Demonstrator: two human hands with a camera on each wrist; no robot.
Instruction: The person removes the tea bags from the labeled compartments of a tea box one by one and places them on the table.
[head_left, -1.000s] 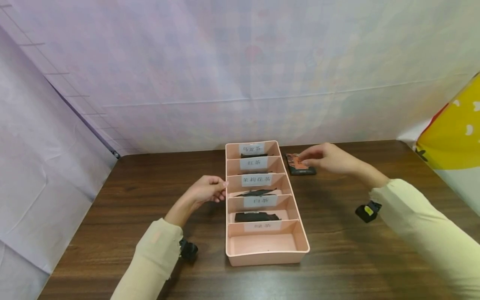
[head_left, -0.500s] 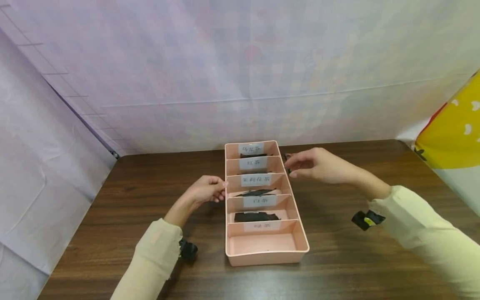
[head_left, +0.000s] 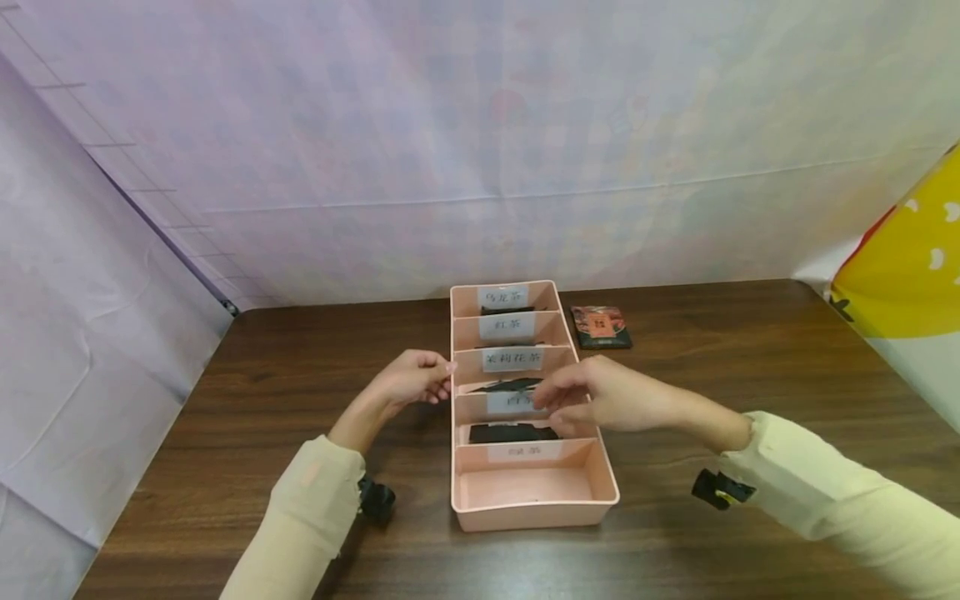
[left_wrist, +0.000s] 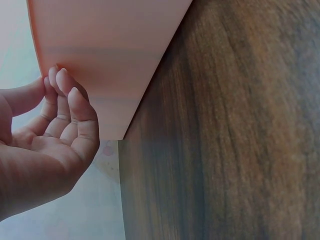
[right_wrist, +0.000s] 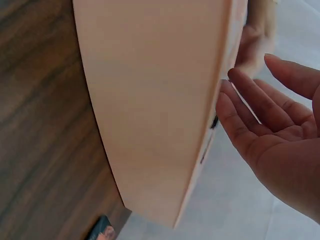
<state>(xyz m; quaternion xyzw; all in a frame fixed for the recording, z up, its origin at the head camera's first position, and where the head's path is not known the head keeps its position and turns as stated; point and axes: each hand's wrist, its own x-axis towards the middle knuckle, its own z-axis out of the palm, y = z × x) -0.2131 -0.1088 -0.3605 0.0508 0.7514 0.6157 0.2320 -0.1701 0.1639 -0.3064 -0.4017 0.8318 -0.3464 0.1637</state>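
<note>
A long pink storage box (head_left: 525,487) with crosswise dividers stands in the middle of the head view. Its left rim is pinched between the thumb and fingers of my left hand (head_left: 411,381), and the left wrist view shows the same hold. Over the right side of the box hovers my right hand (head_left: 615,396), fingers loosely bent and apart, nothing between them. Below its fingertips lies a black packet (head_left: 506,433) in the second compartment from the front. Another dark packet (head_left: 498,387) sits one compartment farther back, partly hidden. The front compartment holds no packet.
A dark tea packet (head_left: 602,327) with an orange label lies on the brown wooden table (head_left: 697,333), right of the box's far end. White labels with Chinese writing (head_left: 512,359) are fixed to the compartments. A pale curtain (head_left: 375,150) hangs behind the table.
My right hand has moved from over the tea packet on the table, toward me and left, to above the box. The packet stays on the table. My left hand keeps its place.
</note>
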